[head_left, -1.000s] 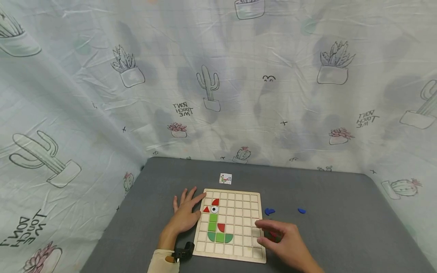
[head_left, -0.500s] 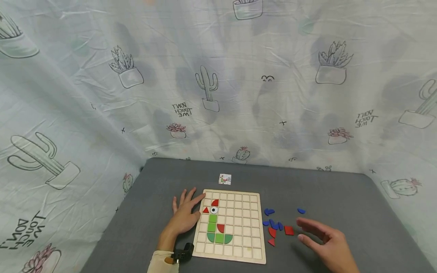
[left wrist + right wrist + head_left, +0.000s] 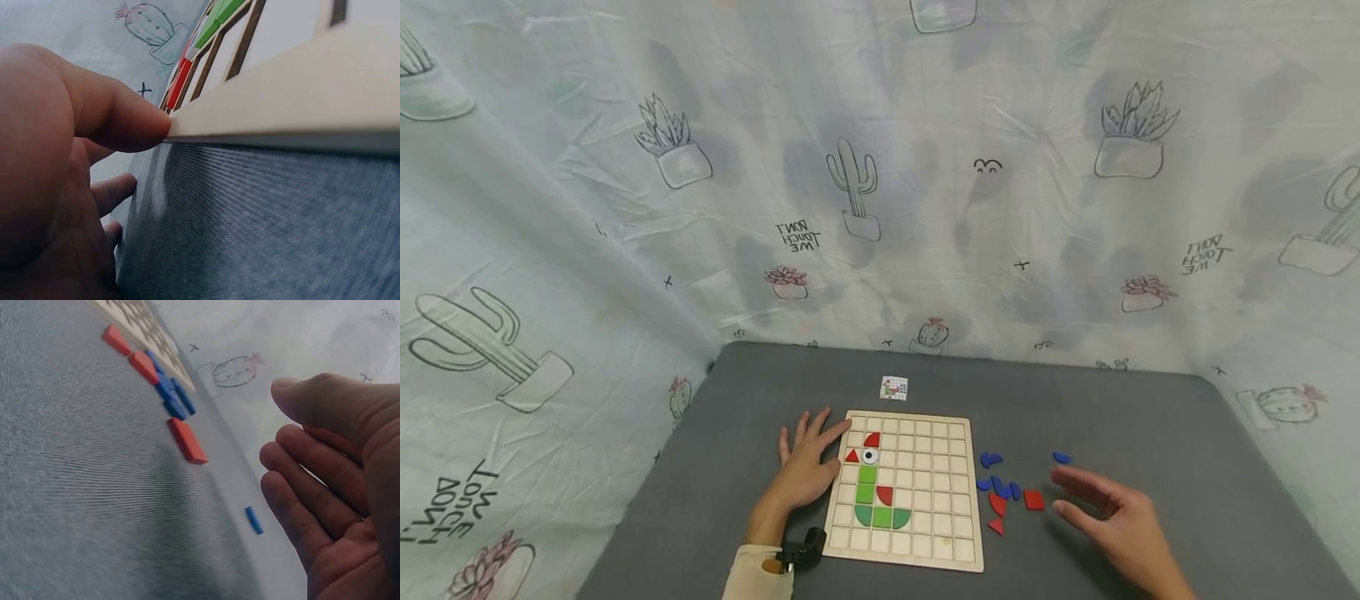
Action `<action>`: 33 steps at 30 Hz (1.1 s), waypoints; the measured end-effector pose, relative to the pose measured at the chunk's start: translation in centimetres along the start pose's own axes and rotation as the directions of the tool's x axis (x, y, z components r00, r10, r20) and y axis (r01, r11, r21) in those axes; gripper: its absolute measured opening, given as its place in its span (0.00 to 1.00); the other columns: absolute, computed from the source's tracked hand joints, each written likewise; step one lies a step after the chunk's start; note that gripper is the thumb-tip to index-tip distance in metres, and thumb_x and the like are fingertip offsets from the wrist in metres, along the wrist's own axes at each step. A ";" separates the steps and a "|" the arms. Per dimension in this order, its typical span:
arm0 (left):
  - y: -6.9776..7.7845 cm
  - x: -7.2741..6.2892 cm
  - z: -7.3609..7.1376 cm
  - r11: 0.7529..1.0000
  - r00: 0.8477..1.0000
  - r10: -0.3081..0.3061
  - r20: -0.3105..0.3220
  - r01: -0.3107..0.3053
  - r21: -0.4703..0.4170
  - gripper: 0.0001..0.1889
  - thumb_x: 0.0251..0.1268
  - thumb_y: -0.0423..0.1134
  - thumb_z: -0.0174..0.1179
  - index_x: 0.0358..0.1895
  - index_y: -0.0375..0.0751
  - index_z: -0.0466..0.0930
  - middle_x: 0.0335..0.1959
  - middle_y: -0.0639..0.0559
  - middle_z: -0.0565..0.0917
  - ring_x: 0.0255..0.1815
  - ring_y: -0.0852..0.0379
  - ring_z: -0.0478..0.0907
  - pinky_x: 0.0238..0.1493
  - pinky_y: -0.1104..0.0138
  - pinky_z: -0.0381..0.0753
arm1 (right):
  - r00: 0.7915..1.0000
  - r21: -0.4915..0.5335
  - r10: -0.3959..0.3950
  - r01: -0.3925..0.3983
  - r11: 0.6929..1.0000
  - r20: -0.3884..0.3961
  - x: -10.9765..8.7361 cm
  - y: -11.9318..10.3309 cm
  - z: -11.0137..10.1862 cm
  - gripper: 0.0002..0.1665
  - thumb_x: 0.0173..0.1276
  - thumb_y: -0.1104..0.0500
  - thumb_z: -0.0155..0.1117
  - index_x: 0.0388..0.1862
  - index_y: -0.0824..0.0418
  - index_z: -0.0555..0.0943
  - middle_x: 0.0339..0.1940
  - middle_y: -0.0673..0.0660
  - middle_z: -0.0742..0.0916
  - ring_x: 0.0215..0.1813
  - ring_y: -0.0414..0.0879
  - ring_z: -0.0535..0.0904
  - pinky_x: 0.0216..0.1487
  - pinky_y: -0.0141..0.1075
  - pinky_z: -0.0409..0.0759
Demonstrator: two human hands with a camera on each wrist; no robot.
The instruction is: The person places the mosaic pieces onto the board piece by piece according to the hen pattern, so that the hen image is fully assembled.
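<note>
Right hand: we are seeing the right hand [image 3: 1123,521] hanging near the red square [image 3: 1033,500], holding nothing, its fingers bending gently and leaving a wide gap to the thumb.
Left hand: the left hand [image 3: 805,475] is spreading its fingers, with a fingertip and the thumb touching the left edge of the board [image 3: 922,480]; it is gripping nothing and, we are judging, steadying the board.
Just changed: a second ago the right hand was reaching over the board's right edge and covering the red square; now we are finding it off to the right, with the red square showing.
Unchanged: the board is bearing the same coloured pieces.
Meaning: we are reading this as a pause between placements, the picture standing only part-made.
Board: pale and wood-looking, it is lying flat between the hands, thin raised strips dividing it into square cells.
Pattern: green squares [image 3: 865,493] are forming an upright below a round-pupilled eye [image 3: 870,456]; dark green quarters [image 3: 901,518] are curving at the base.
Loose pieces: smooth, thick-edged red and blue shapes are clustering beside the board, a lone blue piece [image 3: 1061,457] lying apart.
Table: the grey table [image 3: 775,367] is showing a fine ribbed weave.
Card: a small card [image 3: 894,388] is lying beyond the board.
</note>
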State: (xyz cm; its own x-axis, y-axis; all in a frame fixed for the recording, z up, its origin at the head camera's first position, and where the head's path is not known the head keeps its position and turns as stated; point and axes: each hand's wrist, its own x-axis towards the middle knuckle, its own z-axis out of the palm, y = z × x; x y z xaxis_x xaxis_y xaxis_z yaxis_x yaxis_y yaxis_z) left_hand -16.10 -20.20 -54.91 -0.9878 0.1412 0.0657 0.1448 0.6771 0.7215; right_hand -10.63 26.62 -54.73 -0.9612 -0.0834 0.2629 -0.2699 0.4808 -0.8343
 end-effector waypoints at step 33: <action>-0.1 0.0 -0.2 1.000 1.000 0.005 0.002 -0.005 0.009 0.35 0.69 0.27 0.59 0.80 0.49 0.77 0.89 0.34 0.58 0.92 0.26 0.37 0.82 0.28 0.20 | 0.995 -0.254 -0.095 0.087 0.963 -0.019 0.9 1.4 2.5 0.26 0.54 0.63 0.90 0.52 0.44 0.93 0.45 0.40 0.96 0.49 0.31 0.90 0.51 0.12 0.75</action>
State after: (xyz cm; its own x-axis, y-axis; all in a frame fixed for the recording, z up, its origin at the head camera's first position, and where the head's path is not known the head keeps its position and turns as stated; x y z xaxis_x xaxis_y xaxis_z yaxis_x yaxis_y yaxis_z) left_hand -16.12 -20.38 -54.85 -0.9869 0.1462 0.0677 0.1502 0.6831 0.7147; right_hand -12.06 25.05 -56.89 -0.9300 -0.1121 0.3501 -0.3293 0.6773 -0.6578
